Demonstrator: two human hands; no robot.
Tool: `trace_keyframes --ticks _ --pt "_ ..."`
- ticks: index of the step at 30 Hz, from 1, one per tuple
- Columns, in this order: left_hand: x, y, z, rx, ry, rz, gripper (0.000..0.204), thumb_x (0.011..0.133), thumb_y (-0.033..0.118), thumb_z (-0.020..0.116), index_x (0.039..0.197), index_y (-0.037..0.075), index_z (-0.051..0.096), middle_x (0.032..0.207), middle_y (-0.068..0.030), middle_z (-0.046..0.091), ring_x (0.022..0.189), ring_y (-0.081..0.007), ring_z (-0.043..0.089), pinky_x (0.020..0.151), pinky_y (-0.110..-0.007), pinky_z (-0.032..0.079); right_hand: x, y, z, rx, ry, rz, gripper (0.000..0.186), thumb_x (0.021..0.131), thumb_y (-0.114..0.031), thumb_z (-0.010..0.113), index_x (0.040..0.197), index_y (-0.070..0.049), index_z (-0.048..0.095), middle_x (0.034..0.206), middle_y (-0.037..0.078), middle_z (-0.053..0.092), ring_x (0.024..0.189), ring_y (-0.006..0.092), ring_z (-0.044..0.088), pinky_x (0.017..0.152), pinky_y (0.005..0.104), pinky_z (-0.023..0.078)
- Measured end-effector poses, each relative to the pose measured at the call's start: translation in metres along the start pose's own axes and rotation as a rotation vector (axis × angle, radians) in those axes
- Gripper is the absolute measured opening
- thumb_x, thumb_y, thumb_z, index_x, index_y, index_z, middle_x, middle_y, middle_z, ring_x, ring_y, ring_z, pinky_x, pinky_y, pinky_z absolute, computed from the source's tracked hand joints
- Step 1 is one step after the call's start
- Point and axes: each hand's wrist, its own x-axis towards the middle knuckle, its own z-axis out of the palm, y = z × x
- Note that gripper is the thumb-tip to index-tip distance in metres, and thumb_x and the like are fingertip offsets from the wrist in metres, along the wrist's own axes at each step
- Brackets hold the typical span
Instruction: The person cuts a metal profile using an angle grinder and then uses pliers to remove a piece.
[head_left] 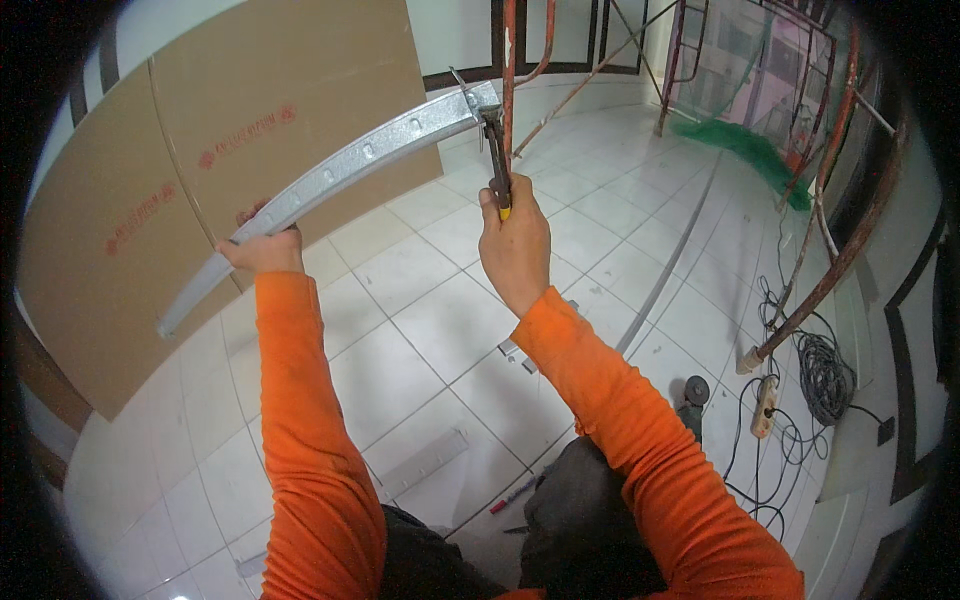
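A long galvanized metal channel (365,152) with punched holes slants up from the lower left to the upper middle. My left hand (268,250) is closed around its lower part. My right hand (516,245) grips a pliers-like hand tool (499,160) with dark jaws and a bit of yellow at the handle. The tool's jaws are up against the channel's far end, where thin metal flaps stick out above and below. Whether the jaws are clamped on the metal is too small to tell.
Large brown cardboard sheets (300,80) lean at the left. Rusty scaffold pipes (835,260) stand right and ahead, with green netting (745,150). Coiled cable (826,378), a power strip (765,407), a grinder-like tool (696,392), a marker (512,496) and a metal strip (425,465) lie on the tiles.
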Motion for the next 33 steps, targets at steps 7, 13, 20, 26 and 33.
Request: trace_keyframes --ticks 7,13,20,26,33 --pt "-0.008 0.005 0.003 -0.037 -0.045 -0.036 0.068 0.096 0.073 0.03 0.08 0.009 0.05 0.075 -0.0093 0.055 0.077 -0.0271 0.056 0.081 -0.047 0.052 -0.009 -0.003 -0.006 0.205 -0.151 0.036 0.018 0.098 -0.017 0.059 0.106 -0.002 0.053 0.085 0.023 0.066 0.084 0.0451 0.065 0.072 0.0492 0.049" --pt "-0.002 0.008 0.003 -0.044 -0.095 -0.03 0.069 0.097 0.071 0.028 0.077 0.009 0.049 0.076 -0.0105 0.056 0.079 -0.0279 0.056 0.085 -0.049 0.049 -0.003 0.007 -0.01 0.269 -0.243 0.033 0.017 0.098 -0.018 0.058 0.104 -0.002 0.053 0.081 0.019 0.064 0.07 0.0399 0.062 0.065 0.0445 0.049" --pt "0.01 0.025 -0.003 0.039 -0.058 -0.001 0.067 0.097 0.071 0.028 0.077 0.01 0.048 0.077 -0.0098 0.056 0.075 -0.0282 0.056 0.081 -0.048 0.05 -0.016 -0.016 -0.027 0.63 -0.595 0.396 0.011 0.099 -0.016 0.053 0.098 -0.005 0.054 0.067 0.002 0.047 0.053 0.0116 0.05 0.047 0.0292 0.044" --pt "0.0 0.017 0.007 0.001 -0.032 -0.007 0.064 0.097 0.07 0.034 0.08 0.01 0.048 0.077 -0.0089 0.054 0.074 -0.0261 0.056 0.079 -0.048 0.051 -0.029 0.0 -0.007 0.26 -0.173 0.079 0.016 0.099 -0.015 0.056 0.109 -0.002 0.057 0.086 0.013 0.068 0.063 0.0216 0.064 0.06 0.0363 0.052" --pt "0.007 0.02 0.005 0.01 -0.063 -0.019 0.064 0.097 0.07 0.033 0.083 0.01 0.049 0.076 -0.0077 0.053 0.074 -0.0261 0.056 0.08 -0.049 0.051 -0.014 0.005 -0.018 0.338 -0.278 0.049 0.029 0.096 -0.011 0.059 0.124 -0.002 0.057 0.094 0.018 0.072 0.084 0.0362 0.071 0.073 0.0434 0.053"
